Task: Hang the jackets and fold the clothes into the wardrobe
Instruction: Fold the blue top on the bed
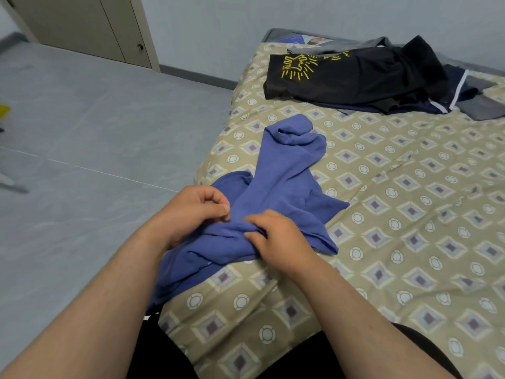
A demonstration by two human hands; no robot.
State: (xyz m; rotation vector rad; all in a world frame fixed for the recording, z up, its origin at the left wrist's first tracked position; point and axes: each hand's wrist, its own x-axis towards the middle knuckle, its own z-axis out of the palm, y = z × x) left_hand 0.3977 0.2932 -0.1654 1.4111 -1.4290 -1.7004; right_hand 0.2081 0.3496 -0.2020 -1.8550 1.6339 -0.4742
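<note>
**Early stage of the task.** At frame centre, a crumpled blue-violet cotton garment (287, 170) lay unfolded on the beige diamond-patterned quilt (410, 214), one end trailing over the bed's edge. The left hand (191, 212) pinched its bunched edge with curled fingers. The right hand (276, 239), just beside it, gripped a gathered fold. A heap of dark clothes with a yellow print (355, 75) lay loose at upper right. The beige wardrobe doors (90, 26), upper left, stood closed. Folding was judged barely begun, with all storing left to do.
</note>
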